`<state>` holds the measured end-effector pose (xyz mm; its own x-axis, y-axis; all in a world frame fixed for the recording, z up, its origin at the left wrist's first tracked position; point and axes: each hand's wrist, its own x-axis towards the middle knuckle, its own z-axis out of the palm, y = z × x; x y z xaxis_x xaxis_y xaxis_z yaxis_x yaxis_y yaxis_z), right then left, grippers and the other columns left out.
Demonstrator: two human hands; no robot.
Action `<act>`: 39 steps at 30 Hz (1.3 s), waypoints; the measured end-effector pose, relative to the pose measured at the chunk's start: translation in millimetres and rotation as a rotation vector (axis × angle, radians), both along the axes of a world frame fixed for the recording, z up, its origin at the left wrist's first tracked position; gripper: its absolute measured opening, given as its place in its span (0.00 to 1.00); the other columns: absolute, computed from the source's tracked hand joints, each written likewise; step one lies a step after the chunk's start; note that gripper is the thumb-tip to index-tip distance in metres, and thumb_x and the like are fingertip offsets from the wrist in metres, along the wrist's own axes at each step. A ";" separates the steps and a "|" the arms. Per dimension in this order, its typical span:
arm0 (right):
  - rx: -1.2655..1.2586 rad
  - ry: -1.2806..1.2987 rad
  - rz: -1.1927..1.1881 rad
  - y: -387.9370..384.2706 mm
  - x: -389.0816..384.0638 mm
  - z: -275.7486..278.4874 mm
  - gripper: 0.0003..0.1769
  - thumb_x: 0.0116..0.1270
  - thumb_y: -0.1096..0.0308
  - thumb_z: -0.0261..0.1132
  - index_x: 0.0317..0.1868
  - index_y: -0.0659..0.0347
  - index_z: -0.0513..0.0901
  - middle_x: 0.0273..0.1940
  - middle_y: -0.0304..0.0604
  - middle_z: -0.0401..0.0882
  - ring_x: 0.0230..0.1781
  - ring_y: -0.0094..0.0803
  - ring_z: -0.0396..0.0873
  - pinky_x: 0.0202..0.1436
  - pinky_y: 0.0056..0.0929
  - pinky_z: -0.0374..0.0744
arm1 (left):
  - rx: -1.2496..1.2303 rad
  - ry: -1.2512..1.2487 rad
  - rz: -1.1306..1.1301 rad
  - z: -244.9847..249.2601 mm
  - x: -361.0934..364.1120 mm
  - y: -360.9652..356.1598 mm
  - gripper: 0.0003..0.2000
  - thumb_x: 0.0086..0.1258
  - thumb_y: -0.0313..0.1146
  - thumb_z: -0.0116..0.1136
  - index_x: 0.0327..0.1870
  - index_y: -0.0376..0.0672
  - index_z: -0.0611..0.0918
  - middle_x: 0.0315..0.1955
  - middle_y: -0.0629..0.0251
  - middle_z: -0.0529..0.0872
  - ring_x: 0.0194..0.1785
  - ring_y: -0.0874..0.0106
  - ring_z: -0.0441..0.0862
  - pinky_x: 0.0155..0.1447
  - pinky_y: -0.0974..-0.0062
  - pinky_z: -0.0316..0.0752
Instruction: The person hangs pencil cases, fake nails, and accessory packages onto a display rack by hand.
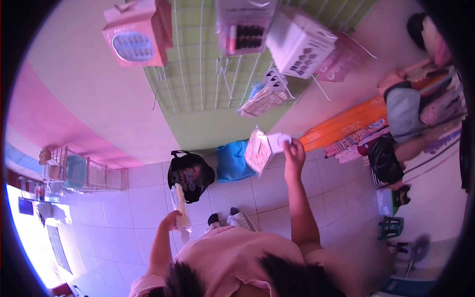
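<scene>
My right hand [295, 156] is raised in front of me, its fingers closed on the white card top of a hanging packet [259, 152] with a pink patterned front. Lower and to the left, my left hand [171, 221] grips a pale, clear-wrapped packet [180, 203] whose contents I cannot make out. Just beyond that packet, a black bag [200, 173] stands open on the floor with items inside. Similar pink patterned packets [264, 100] hang from a hook on the wire grid [190, 59], above my right hand.
Boxed press-on nails [133, 45] and other boxes [300, 44] hang from the grid, where bare hooks [157, 86] stick out. A blue bag [232, 166] sits against the wall. Clothes [351, 123] hang at right, near a green stool [391, 227]; a wire rack [94, 171] stands left.
</scene>
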<state>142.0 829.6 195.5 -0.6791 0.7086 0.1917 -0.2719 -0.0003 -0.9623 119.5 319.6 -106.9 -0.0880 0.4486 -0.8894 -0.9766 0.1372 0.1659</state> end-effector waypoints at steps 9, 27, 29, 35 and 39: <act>-0.206 0.147 0.065 46.3 -66.5 57.1 0.14 0.64 0.65 0.65 0.44 0.66 0.77 0.42 0.41 0.78 0.42 0.24 0.76 0.44 0.24 0.75 | 0.208 0.741 0.141 165.6 75.8 75.3 0.33 0.58 0.41 0.46 0.66 0.38 0.59 0.60 0.49 0.67 0.64 0.50 0.65 0.65 0.44 0.56; -0.149 -0.053 0.903 48.6 -45.7 14.0 0.29 0.51 0.72 0.64 0.50 0.51 0.56 0.38 0.35 0.60 0.34 0.21 0.65 0.36 0.21 0.71 | 0.585 0.226 0.770 172.2 40.3 218.3 0.32 0.59 0.42 0.43 0.65 0.35 0.61 0.59 0.48 0.72 0.59 0.55 0.72 0.64 0.57 0.64; -0.273 -0.040 1.009 33.4 -45.5 3.8 0.25 0.48 0.75 0.60 0.47 0.53 0.61 0.38 0.36 0.62 0.32 0.22 0.66 0.34 0.21 0.69 | 0.649 0.223 0.704 184.7 43.7 243.0 0.33 0.59 0.42 0.42 0.66 0.35 0.61 0.61 0.47 0.70 0.60 0.55 0.72 0.65 0.60 0.64; -0.437 0.016 1.071 26.3 -59.6 33.2 0.13 0.51 0.77 0.56 0.40 0.63 0.75 0.43 0.47 0.73 0.38 0.32 0.74 0.43 0.28 0.74 | 0.688 0.168 0.632 175.3 36.0 283.5 0.32 0.57 0.44 0.42 0.62 0.34 0.66 0.57 0.46 0.73 0.56 0.54 0.75 0.63 0.58 0.66; 0.252 -0.107 0.975 51.5 -63.6 52.2 0.07 0.60 0.78 0.59 0.40 0.68 0.77 0.41 0.42 0.77 0.45 0.29 0.77 0.51 0.29 0.76 | 0.756 0.169 0.608 192.7 24.5 303.5 0.32 0.56 0.44 0.42 0.62 0.34 0.67 0.56 0.45 0.74 0.54 0.52 0.76 0.61 0.56 0.68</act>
